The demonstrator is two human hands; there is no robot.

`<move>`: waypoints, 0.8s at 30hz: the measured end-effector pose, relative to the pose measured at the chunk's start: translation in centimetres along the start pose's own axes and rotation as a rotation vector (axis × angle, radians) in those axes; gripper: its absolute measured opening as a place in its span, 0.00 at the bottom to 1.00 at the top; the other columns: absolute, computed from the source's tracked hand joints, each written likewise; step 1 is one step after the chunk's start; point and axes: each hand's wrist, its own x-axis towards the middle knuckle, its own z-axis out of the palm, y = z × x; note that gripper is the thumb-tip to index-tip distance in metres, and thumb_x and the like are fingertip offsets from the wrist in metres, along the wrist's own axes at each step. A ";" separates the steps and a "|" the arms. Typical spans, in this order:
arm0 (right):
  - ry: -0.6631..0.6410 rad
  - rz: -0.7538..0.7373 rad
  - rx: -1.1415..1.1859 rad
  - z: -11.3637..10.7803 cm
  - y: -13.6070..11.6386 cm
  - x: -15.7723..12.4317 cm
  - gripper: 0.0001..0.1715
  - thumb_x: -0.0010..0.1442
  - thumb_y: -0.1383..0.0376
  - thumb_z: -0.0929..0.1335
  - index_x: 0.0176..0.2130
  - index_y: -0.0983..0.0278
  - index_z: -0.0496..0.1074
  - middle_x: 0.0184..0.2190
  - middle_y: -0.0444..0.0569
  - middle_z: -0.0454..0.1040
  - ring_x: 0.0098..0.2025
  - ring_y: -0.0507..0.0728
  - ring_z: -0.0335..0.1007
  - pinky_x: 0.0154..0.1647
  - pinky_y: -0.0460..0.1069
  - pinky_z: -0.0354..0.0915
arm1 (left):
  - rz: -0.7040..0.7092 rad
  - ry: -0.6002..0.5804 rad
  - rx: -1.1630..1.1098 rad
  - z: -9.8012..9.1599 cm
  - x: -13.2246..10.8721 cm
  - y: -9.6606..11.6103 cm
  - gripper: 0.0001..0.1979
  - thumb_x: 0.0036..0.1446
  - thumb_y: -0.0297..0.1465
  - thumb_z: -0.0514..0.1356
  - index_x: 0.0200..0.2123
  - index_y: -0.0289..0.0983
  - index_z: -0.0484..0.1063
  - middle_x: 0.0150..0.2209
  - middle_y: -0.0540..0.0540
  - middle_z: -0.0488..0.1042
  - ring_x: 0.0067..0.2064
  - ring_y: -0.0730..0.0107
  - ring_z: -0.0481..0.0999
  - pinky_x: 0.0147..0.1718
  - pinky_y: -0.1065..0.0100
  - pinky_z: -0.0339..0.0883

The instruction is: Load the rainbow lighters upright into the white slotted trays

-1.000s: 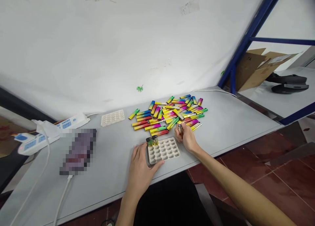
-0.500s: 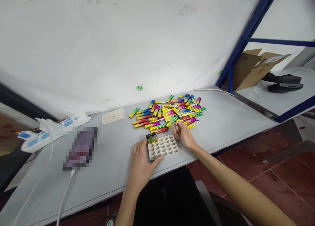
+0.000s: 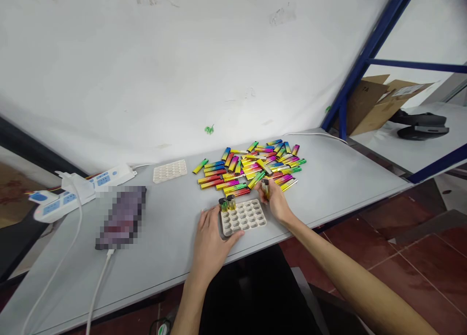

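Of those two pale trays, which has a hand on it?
The nearer tray: the left hand spans its near left corner, and two black-topped lighters stand in it. The other tray lies farther back and to the left, untouched.

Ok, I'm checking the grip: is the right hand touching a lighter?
Touching: the head view shows the right hand curled around a black-topped lighter.

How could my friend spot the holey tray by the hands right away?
On the grey table, find the heap of shiny, colourful lighters. Just nearer the person, the left hand rests against a pale tray full of hollows. Unlike the other pale tray by the wall, this one has two lighters standing in it.
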 end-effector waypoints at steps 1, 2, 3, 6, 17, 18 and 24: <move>0.035 -0.036 -0.023 -0.1 0.2 0.0 0.32 0.69 0.45 0.51 0.38 0.61 0.71 0.23 0.43 0.62 0.25 0.54 0.58 0.28 0.49 0.59 | 0.002 0.001 -0.005 0.0 0.0 0.0 0.37 0.54 0.45 0.65 0.63 0.38 0.56 0.59 0.40 0.68 0.64 0.49 0.61 0.60 0.48 0.60; 0.067 -0.070 -0.055 -0.1 0.3 -0.1 0.30 0.69 0.47 0.52 0.42 0.61 0.71 0.26 0.45 0.65 0.29 0.55 0.62 0.32 0.50 0.62 | 0.007 0.002 -0.011 0.0 0.0 0.0 0.38 0.54 0.45 0.65 0.63 0.38 0.56 0.59 0.40 0.68 0.64 0.49 0.61 0.60 0.48 0.60; 0.092 -0.094 -0.091 -0.1 0.3 -0.2 0.26 0.69 0.49 0.55 0.46 0.61 0.71 0.30 0.46 0.68 0.33 0.56 0.65 0.38 0.51 0.65 | 0.012 0.002 -0.016 0.0 0.0 0.1 0.38 0.54 0.45 0.65 0.63 0.38 0.56 0.59 0.40 0.68 0.64 0.49 0.61 0.60 0.47 0.60; 0.099 -0.085 -0.176 -0.2 0.0 -0.6 0.21 0.66 0.54 0.63 0.52 0.61 0.71 0.42 0.50 0.73 0.44 0.58 0.69 0.50 0.53 0.65 | 0.018 -0.002 -0.024 -0.1 -0.1 0.2 0.38 0.54 0.45 0.65 0.63 0.38 0.56 0.58 0.39 0.68 0.64 0.49 0.62 0.60 0.46 0.61; -0.222 -0.060 -0.212 1.5 -3.8 0.0 0.15 0.53 0.56 0.74 0.36 0.63 0.73 0.37 0.48 0.80 0.34 0.55 0.72 0.36 0.50 0.66 | 0.041 -0.001 -0.043 -0.1 -0.1 0.0 0.37 0.53 0.43 0.67 0.61 0.38 0.57 0.57 0.40 0.69 0.63 0.47 0.62 0.59 0.46 0.61; -0.235 -0.064 -0.274 1.8 -3.8 0.1 0.15 0.52 0.55 0.75 0.34 0.63 0.72 0.35 0.47 0.80 0.33 0.55 0.72 0.34 0.49 0.65 | 0.046 0.002 -0.044 -0.2 -0.1 0.1 0.37 0.53 0.43 0.67 0.61 0.38 0.57 0.57 0.40 0.69 0.63 0.47 0.62 0.59 0.46 0.61; -0.218 -0.094 -0.510 2.6 -2.4 0.3 0.21 0.50 0.52 0.76 0.29 0.60 0.65 0.27 0.44 0.76 0.29 0.56 0.71 0.30 0.49 0.61 | 0.013 -0.014 -0.032 -0.3 -0.1 0.3 0.37 0.53 0.42 0.67 0.61 0.38 0.57 0.57 0.40 0.69 0.64 0.46 0.61 0.60 0.46 0.60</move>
